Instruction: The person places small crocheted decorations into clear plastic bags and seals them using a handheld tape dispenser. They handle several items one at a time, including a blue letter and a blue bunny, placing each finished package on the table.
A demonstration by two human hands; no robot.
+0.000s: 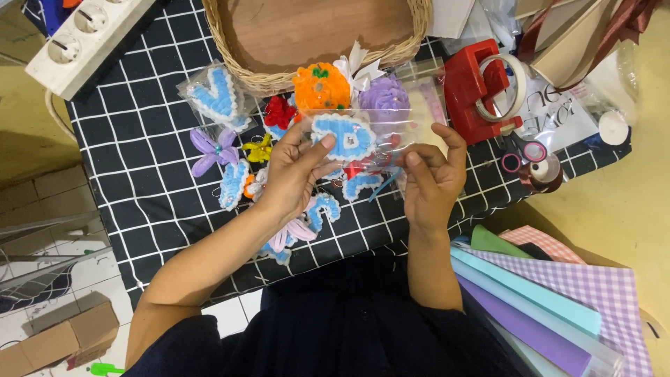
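Pastel paper sheets (pixel 530 307) lie nearest at five o'clock. Above them, the left hand (pixel 293 174) and right hand (pixel 429 178) each pinch a side of a clear plastic bag (pixel 377 136) holding a blue-and-white fuzzy letter (pixel 343 136), over the black grid cloth (pixel 139 174). At twelve o'clock sits a wicker basket (pixel 237 63); at two, a red tape dispenser (pixel 478 87).

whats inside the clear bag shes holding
A blue and white fuzzy letter-shaped piece shows inside the clear bag. Left hand and right hand cover the bag's ends.
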